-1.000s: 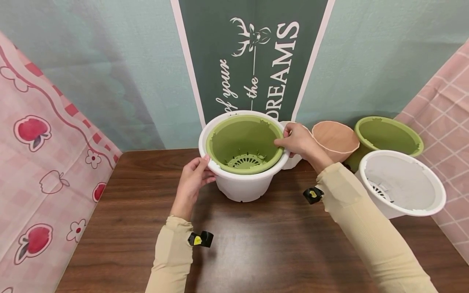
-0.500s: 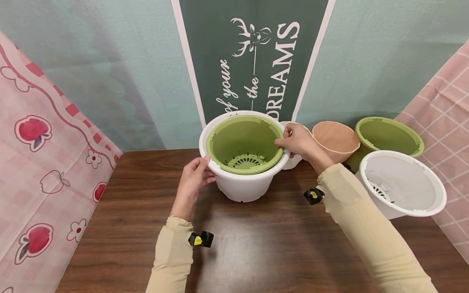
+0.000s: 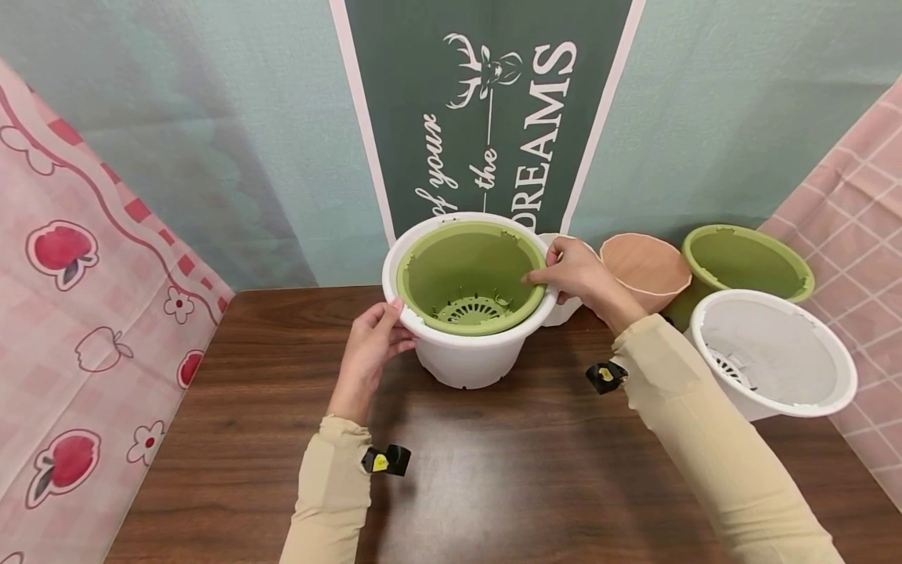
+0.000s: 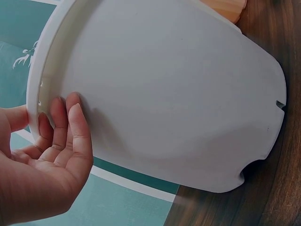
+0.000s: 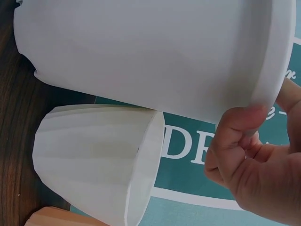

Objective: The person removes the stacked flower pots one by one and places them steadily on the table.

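Note:
A large white plastic flowerpot (image 3: 468, 362) stands upright on the table, and a green flowerpot (image 3: 465, 254) with a slotted bottom sits nested inside it. At the near left, my left hand (image 3: 372, 338) holds the white rim, thumb on top and fingers underneath; the left wrist view shows those fingers (image 4: 77, 127) curled below the lip. On the right side my right hand (image 3: 579, 276) pinches the rim: its thumb reaches over the green edge, while its fingers (image 5: 235, 127) bend against the underside of the white rim. The green pot's outer wall is hidden.
Right of the nested pair stand a small white faceted pot (image 5: 94, 150), an orange faceted pot (image 3: 644, 266), another green pot (image 3: 747, 262) and another white pot (image 3: 782, 352). A wooden table (image 3: 479, 486) meets a printed cloth backdrop (image 3: 282, 141). Patterned cloths hang at both sides.
My right thumb has shifted slightly farther inward over the green pot's edge. My left hand and the pots have stayed in place.

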{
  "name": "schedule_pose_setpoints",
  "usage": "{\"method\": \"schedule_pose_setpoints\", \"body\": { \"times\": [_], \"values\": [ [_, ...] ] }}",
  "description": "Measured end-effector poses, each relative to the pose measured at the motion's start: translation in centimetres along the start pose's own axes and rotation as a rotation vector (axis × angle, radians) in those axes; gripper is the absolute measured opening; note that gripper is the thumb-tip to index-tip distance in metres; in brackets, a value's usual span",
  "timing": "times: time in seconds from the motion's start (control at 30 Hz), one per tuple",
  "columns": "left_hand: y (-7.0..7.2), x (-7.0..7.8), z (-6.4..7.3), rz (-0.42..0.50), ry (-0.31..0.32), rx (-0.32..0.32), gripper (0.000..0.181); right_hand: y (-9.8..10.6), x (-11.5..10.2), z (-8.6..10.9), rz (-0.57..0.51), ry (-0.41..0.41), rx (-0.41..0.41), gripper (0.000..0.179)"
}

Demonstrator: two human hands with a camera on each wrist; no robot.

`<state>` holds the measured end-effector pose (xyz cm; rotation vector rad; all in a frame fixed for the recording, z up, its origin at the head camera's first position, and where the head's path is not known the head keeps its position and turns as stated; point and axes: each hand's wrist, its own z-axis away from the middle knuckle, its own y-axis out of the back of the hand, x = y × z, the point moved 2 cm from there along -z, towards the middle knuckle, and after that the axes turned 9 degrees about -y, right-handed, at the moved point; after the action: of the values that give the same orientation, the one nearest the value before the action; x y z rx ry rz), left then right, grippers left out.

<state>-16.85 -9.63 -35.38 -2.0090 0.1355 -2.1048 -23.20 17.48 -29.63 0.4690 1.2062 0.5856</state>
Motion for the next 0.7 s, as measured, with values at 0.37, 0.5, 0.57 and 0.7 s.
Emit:
{"method": "schedule_pose_setpoints", "body": {
  "times": [0.37,0.5,0.57,0.7],
  "values": [
    [0.04,-0.14,-0.01,-0.002,-0.006,0.000,0.020,-0.31,0.12,-0.09,-0.024,-0.033,-0.017,0.038],
    [0.03,-0.15,-0.01,0.005,-0.014,-0.001,0.020,-0.51,0.19,-0.09,-0.038,-0.028,-0.002,0.033],
    [0.02,-0.16,-0.04,0.010,-0.017,-0.001,0.020,-0.59,0.20,-0.10,-0.042,-0.023,0.005,0.032],
    [0.04,-0.16,-0.04,0.009,-0.016,-0.001,0.020,-0.70,0.18,-0.08,-0.037,-0.014,0.013,0.031]
  ]
}}
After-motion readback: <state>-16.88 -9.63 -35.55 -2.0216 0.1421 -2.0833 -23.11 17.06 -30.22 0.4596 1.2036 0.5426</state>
